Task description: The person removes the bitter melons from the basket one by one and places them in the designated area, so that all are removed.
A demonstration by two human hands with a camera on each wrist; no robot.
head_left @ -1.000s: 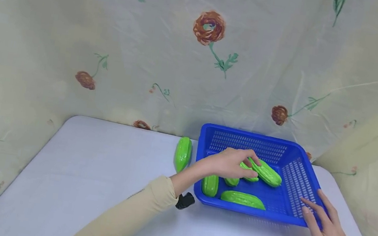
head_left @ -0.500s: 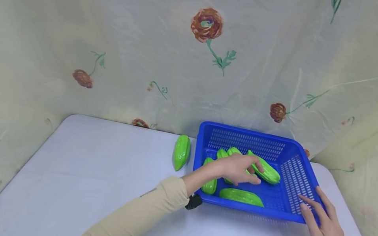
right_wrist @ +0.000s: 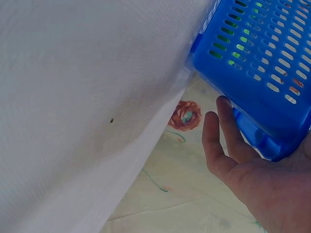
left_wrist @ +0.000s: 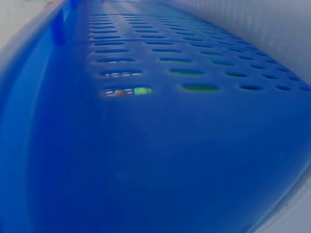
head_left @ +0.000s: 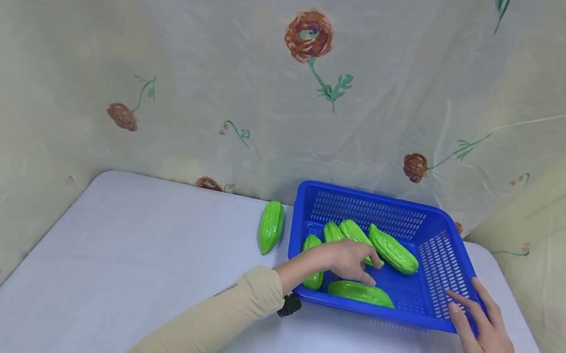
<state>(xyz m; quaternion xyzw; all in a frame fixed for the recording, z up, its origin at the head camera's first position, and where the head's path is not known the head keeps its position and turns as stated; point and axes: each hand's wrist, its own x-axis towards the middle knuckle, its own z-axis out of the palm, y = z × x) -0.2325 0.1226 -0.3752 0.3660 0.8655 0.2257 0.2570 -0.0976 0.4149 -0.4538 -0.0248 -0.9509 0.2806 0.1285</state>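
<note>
The blue perforated basket (head_left: 435,323) holds several glossy green ridged bitter melons. My left hand (head_left: 347,258) is inside it with fingers spread, its fingertips at the near end of a middle bitter melon (head_left: 353,231). One bitter melon (head_left: 395,253) lies to the right of that hand, another (head_left: 361,293) along the front wall, and another (head_left: 313,279) at the left, partly behind the wrist. My right hand (head_left: 488,347) grips the basket's front right corner, two fingers (right_wrist: 226,126) showing below the rim in the right wrist view. The left wrist view shows just the basket's outer wall (left_wrist: 165,155).
A single bitter melon (head_left: 271,227) lies on the white table (head_left: 154,255) just left of the basket. Floral curtain (head_left: 212,60) hangs close behind the table and along its right side.
My left hand moved slightly right over the bitter melons, then back left and lower, uncovering the right bitter melon. My right hand stays at the basket's corner. The whole view shifted slightly.
</note>
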